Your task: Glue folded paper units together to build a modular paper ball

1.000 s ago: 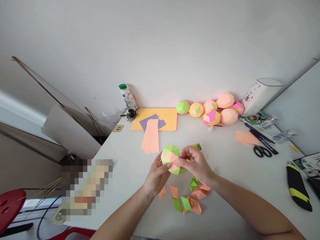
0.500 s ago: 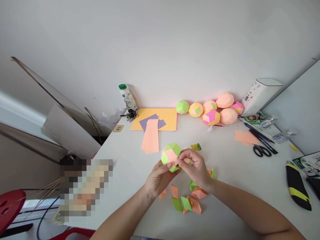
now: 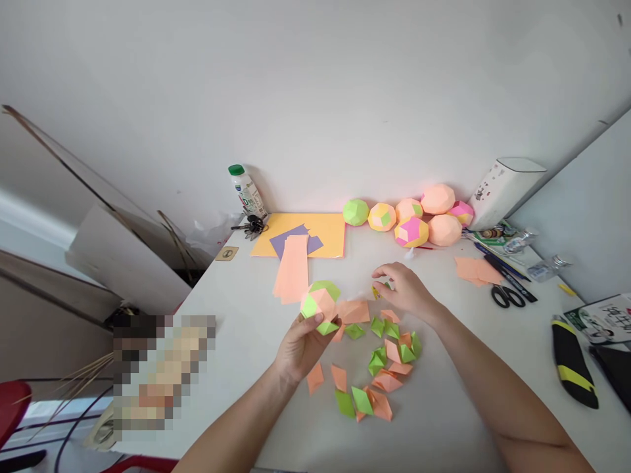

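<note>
My left hand is closed round a folded paper ball with green and peach facets, held above the table. To its right, my right hand has its thumb and fingers apart over a small yellow and green packet, which they partly cover. Below the hands lie several folded paper pieces, among them a green one and a peach one. Beside the ball is a wider peach paper piece, partly behind my left hand's fingers.
Finished paper balls line the wall. Peach strips lie on a yellow sheet near a bottle and keys. At right are scissors, pens and a black and yellow case.
My right hand has left the paper ball and moved up and right to the small packet. My left hand, still holding the ball, has shifted slightly left.
</note>
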A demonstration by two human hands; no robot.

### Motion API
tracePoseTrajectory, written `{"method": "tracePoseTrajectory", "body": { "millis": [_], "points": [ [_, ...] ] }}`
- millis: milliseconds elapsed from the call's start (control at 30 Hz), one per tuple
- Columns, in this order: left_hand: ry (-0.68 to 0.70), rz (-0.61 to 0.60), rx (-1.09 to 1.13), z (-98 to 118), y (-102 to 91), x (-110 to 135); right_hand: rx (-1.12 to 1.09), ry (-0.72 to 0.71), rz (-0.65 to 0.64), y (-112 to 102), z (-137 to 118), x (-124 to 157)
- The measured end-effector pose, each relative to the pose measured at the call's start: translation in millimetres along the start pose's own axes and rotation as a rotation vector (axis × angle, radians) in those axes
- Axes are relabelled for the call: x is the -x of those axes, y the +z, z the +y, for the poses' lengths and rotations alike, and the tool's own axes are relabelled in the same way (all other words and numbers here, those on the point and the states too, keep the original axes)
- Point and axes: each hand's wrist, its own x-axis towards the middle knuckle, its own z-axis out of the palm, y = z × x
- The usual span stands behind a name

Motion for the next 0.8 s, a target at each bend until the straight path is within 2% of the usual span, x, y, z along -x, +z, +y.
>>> {"method": "tracePoseTrajectory", "body": {
  "millis": [67,133,267,400,500,667,800],
  "points": [
    [0.009,0.019,0.016,0,-3.2,-3,0.103,-0.058,-0.179,-3,13,-4],
    [0.025,0.016,0.044,-2,-6.1,-6,0.136,-0.086,-0.288,-2,19,-5],
    [0.024,0.050,0.111,-5,-10.5,-14,0.186,-0.069,-0.349,9,20,-5],
    [0.001,0.145,0.146,-8,-13.6,-20,0.206,-0.036,-0.327,14,21,-5],
    [0.006,0.166,0.162,-8,-14.5,-21,0.170,-0.013,-0.287,8,21,-6],
    [0.000,0.130,0.153,-7,-13.2,-21,0.054,0.002,-0.173,-24,16,-6],
    [0.000,0.116,0.169,-6,-11.1,-20,-0.281,0.008,-0.057,-47,4,7]
  ]
}}
